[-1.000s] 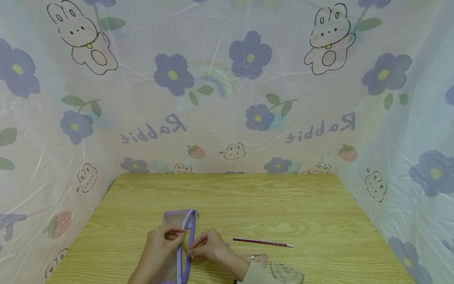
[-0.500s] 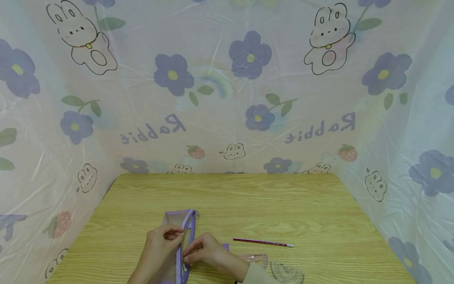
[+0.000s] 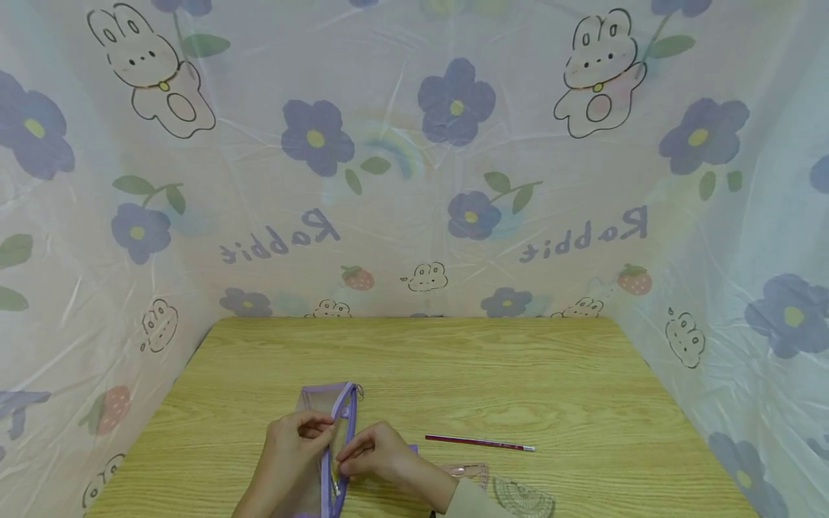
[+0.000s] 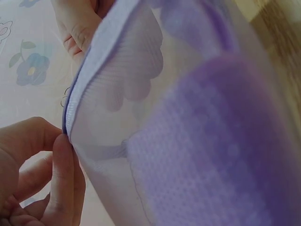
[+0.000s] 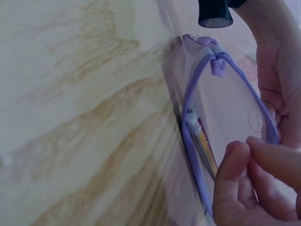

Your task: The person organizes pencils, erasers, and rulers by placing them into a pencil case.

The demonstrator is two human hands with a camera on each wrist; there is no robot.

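Observation:
A purple-edged mesh pencil case (image 3: 314,397) stands on the wooden table with its zipped mouth spread apart. My left hand (image 3: 291,442) pinches one side of that mouth between thumb and fingertips; the left wrist view shows the grip (image 4: 42,174) closely. At the opening hovers my right hand (image 3: 382,453), its fingers loosely bent, with nothing visible between them. In the right wrist view the thumb and fingertips of this hand (image 5: 258,183) come near each other before the mouth. Inside the case lie pencils (image 5: 200,136), eraser ends up, one of them yellow.
A dark red pencil (image 3: 481,442) lies to the right of the hands. Nearer are a pinkish clear ruler-like piece (image 3: 469,472) and a clear protractor (image 3: 524,498). A small purple item (image 3: 412,449) is partly hidden behind the right hand. Patterned curtains enclose the table (image 3: 414,360).
A yellow pencil that my right hand held at the opening has gone down into the case. The right fingers have let go and drawn slightly back. The left hand keeps its grip.

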